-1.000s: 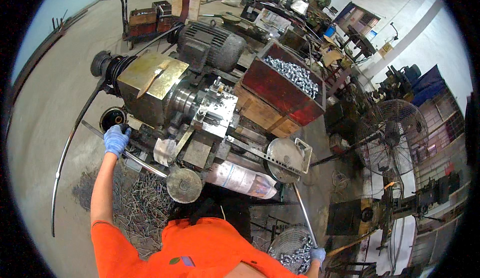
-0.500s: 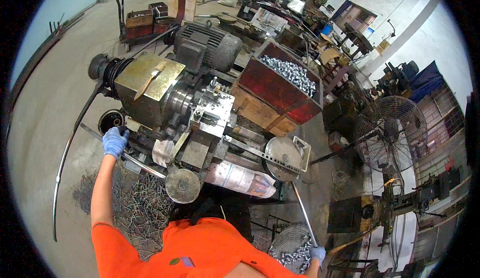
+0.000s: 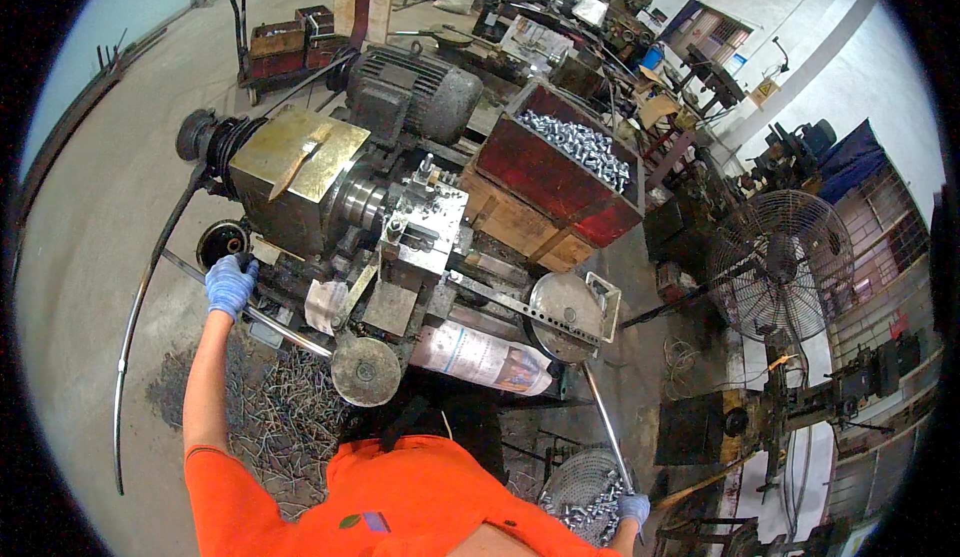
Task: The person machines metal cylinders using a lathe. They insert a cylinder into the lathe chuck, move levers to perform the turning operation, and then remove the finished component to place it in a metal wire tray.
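My left hand [image 3: 231,285], in a light blue glove, is closed at the rim of a black handwheel [image 3: 222,243] on the near left side of a lathe. A dark spot at its fingertips may be a knob or grime; I cannot tell. My right hand [image 3: 633,507], also gloved, wraps round the lower end of a long metal lever [image 3: 606,419]. That lever slants up to a round steel disc [image 3: 568,319]. Beside the right hand, a perforated basket [image 3: 580,472] holds small shiny metal parts. The lathe's chuck [image 3: 362,203] and tool slide [image 3: 428,227] lie ahead.
A red box [image 3: 556,172] full of shiny metal parts stands on a wooden crate [image 3: 525,225]. Metal shavings [image 3: 290,407] litter the floor at left. A long thin bar [image 3: 140,307] hangs from the lathe's left end. A large fan [image 3: 782,265] stands at right.
The lower end of the long bar at left has swung slightly to the right. Both hands stay where they were.
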`<state>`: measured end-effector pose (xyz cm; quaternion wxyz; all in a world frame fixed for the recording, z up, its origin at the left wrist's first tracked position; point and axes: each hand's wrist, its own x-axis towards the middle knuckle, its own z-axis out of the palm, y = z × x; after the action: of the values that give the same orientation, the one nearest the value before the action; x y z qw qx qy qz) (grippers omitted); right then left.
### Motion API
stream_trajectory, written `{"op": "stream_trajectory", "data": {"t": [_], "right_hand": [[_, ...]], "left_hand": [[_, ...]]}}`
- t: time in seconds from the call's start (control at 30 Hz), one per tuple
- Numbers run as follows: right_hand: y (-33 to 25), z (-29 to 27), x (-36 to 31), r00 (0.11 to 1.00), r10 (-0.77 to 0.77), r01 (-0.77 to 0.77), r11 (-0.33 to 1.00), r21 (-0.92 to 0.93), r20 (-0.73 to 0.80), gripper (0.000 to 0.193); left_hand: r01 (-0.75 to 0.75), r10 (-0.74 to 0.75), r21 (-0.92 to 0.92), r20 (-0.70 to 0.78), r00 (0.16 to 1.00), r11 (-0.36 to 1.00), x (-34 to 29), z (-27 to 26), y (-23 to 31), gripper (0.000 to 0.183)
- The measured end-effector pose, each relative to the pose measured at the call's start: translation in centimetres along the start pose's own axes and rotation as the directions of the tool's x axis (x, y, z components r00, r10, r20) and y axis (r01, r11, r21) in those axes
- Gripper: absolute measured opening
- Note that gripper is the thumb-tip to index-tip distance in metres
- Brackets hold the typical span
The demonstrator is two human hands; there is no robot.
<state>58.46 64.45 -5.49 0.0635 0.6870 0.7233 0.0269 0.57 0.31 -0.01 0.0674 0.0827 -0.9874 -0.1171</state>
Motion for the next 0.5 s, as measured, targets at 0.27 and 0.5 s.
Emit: {"op": "stream_trajectory", "data": {"t": [0.27, 0.5], "right_hand": [[1.1, 1.7, 0.7, 0.998, -0.038, 0.037, 0.999, -0.024, -0.044, 0.036], [0.3, 0.4, -0.5, 0.999, -0.038, 0.037, 0.999, 0.019, 0.026, 0.056]], "left_hand": [[-0.019, 0.019, 0.009, -0.001, 1.000, 1.000, 0.6, 1.3, -0.9, 0.029], [0.007, -0.007, -0.003, 0.002, 1.000, 1.000, 0.2, 0.6, -0.4, 0.031]]}}
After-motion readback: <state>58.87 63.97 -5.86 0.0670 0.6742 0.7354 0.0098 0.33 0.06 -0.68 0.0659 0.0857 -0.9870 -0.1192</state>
